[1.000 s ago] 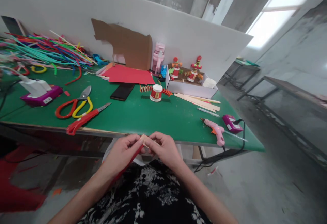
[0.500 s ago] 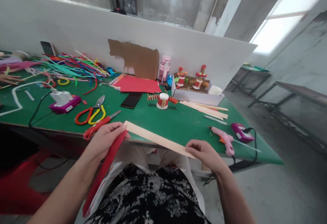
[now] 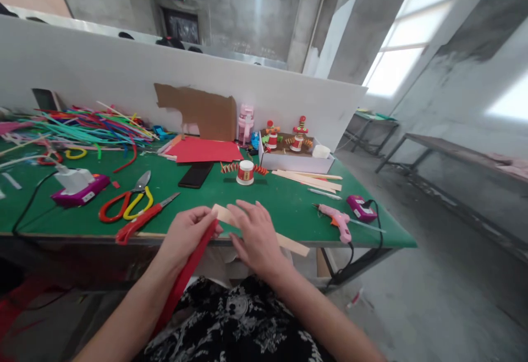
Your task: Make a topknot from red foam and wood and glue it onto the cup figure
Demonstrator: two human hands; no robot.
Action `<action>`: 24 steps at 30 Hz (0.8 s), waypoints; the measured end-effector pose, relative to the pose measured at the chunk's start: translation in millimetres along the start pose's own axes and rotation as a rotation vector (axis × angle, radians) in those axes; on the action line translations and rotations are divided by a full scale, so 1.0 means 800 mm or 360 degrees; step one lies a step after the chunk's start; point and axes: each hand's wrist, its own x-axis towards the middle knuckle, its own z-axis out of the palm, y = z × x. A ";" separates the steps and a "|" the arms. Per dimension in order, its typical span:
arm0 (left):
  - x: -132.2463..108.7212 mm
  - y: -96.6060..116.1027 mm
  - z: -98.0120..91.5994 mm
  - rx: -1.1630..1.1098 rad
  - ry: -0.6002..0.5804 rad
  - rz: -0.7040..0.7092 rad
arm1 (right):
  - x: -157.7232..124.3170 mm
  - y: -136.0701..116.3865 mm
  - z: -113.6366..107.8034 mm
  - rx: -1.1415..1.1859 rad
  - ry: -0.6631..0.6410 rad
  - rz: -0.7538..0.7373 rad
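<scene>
Between the thumb and fingers of my left hand (image 3: 185, 236), the end of a cream paper strip (image 3: 293, 244) and the end of a red paper strip (image 3: 180, 288) are pinched together at an angle. The red one hangs down along my forearm toward my lap. My right hand (image 3: 259, 241) lies across the cream strip close to the pinched end, fingers stretched and thumb apart, covering its middle. Beyond my hands a small red-and-white paper cup (image 3: 245, 173) with folded paper arms on both sides stands on the green table (image 3: 280, 216).
Red-handled scissors (image 3: 140, 224), pliers (image 3: 126, 205) and a phone (image 3: 195, 175) lie at left. Red paper (image 3: 206, 150) is behind. A white box (image 3: 295, 163) holds finished figures. Cream strips (image 3: 307, 180) and a pink glue gun (image 3: 337, 220) lie at right.
My right hand has left the far end of the cream strip and moved left, over the strip beside my left hand. The left hand keeps its pinch. The camera view has shifted.
</scene>
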 end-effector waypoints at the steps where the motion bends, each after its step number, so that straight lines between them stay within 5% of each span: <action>1: -0.002 0.003 0.005 -0.0017 -0.0044 0.0009 | 0.005 -0.009 0.009 -0.0055 0.0006 -0.0047; 7: -0.010 0.012 0.002 -0.0127 -0.0319 -0.0065 | 0.006 0.005 0.000 0.0100 -0.0074 0.0198; 10: -0.011 0.011 -0.003 -0.0101 -0.0287 -0.0040 | 0.004 0.014 -0.027 0.0594 -0.0141 0.0475; 14: -0.015 0.012 0.005 -0.0077 -0.0352 0.0028 | 0.005 0.008 -0.043 0.1318 -0.0507 0.0713; 24: -0.024 0.014 0.017 0.0077 -0.0506 0.0171 | 0.006 0.008 -0.034 0.1163 -0.0557 0.0877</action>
